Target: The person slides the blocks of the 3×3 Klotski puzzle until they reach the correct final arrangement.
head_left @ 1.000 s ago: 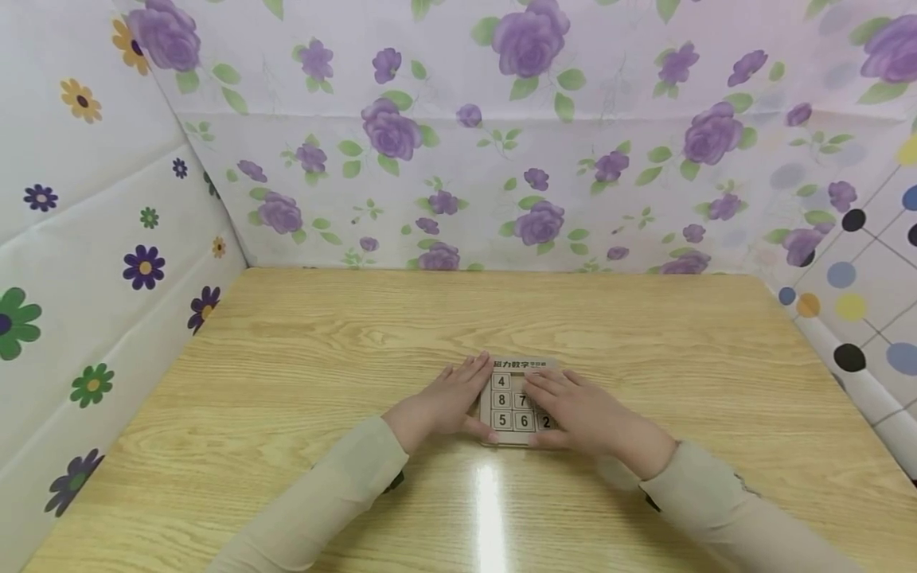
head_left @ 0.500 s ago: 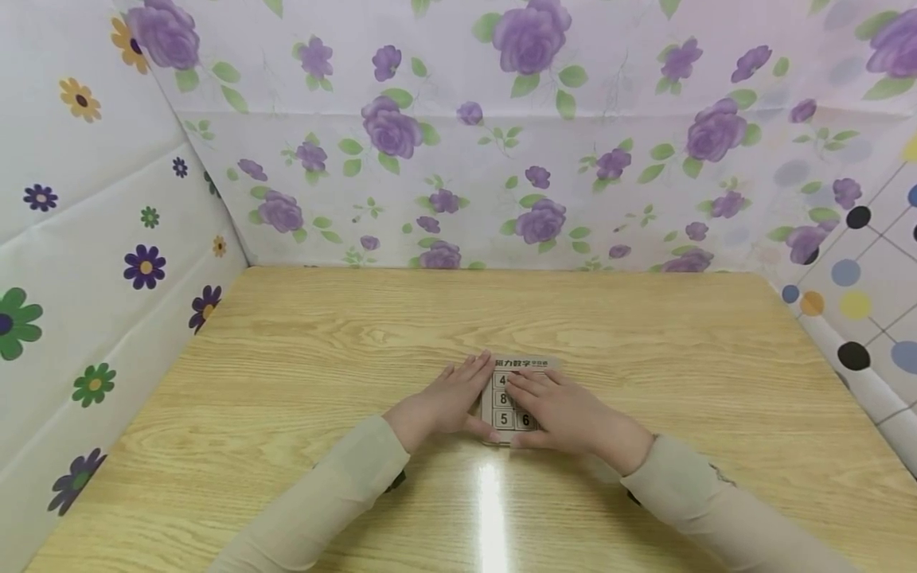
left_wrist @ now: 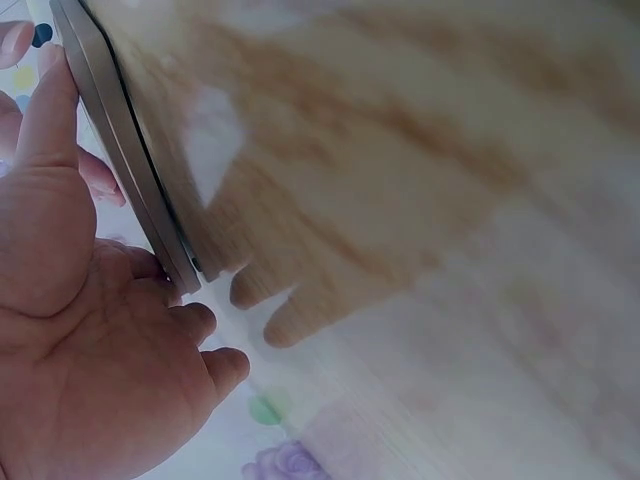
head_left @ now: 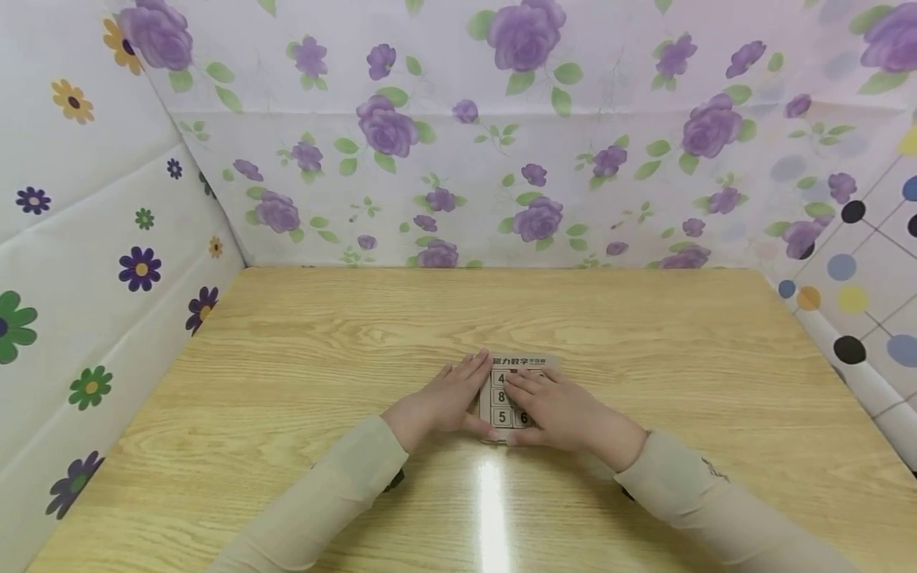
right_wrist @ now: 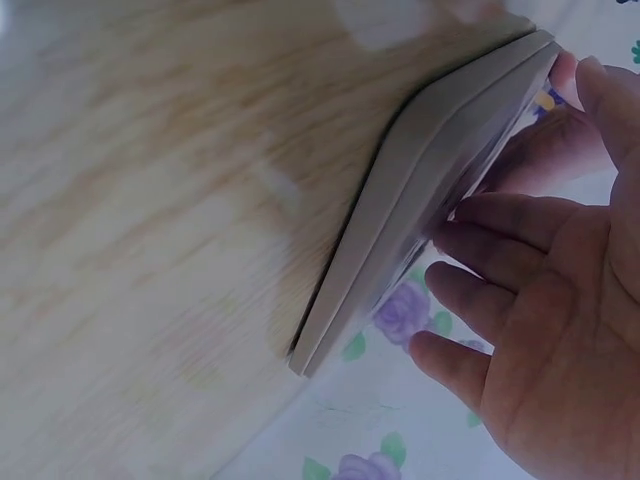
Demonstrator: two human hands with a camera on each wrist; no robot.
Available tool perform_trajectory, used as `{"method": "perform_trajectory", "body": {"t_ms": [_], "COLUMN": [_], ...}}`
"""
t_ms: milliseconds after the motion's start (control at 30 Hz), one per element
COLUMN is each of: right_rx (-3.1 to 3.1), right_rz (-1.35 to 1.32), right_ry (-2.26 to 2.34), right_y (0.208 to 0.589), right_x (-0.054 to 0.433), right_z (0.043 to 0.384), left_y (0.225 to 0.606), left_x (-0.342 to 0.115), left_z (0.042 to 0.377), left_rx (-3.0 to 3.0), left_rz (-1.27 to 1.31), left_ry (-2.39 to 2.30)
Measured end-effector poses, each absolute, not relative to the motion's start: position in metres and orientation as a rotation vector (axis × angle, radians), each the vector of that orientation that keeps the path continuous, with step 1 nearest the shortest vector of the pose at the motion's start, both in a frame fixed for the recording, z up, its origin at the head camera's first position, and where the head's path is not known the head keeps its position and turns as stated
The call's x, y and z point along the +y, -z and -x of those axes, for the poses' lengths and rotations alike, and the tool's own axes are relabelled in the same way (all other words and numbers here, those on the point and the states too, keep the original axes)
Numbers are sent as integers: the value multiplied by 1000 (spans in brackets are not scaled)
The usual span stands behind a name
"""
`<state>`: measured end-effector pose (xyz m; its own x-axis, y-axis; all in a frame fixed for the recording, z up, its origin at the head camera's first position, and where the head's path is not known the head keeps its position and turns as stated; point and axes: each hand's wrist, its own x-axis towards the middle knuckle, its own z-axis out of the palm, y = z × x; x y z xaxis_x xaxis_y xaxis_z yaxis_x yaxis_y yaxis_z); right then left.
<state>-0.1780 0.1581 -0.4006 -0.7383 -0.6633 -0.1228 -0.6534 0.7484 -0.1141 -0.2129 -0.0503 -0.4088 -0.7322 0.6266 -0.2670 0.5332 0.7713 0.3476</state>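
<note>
A flat number slide puzzle (head_left: 501, 397) lies on the table, with a printed header along its far edge. Tiles 4, 8, 5 and 6 show; most of the others are under the right hand. My left hand (head_left: 446, 402) holds the puzzle's left side, fingers along that edge and thumb at the near corner. Across the tiles stretch the nearly straight fingers of my right hand (head_left: 562, 410), its thumb beside the near edge. Both wrist views show the puzzle's thick grey frame (right_wrist: 400, 200) side-on, low to the wood.
The wood-grain table (head_left: 344, 334) extends around the puzzle, with a bright reflection in front. Floral cloth (head_left: 458, 159) hangs behind it. Patterned sheets with flowers and dots line the left (head_left: 79, 278) and right (head_left: 860, 278) sides.
My right hand has slid left across the puzzle, now covering the middle of the tile grid, and has barely shifted in the last half second. The left hand stays in place.
</note>
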Motion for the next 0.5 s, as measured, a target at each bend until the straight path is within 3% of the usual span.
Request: {"method": "perform_trajectory", "body": {"t_ms": [500], "right_rx": [2835], "right_rz": [1078], "right_ry": [54], "right_y": [399], "right_x": [173], "right_z": [174], "left_y": [408], "left_x": [-49], "left_z": [213], "left_rx": [2595], "left_rz": [-870], "left_ry": [-365]}}
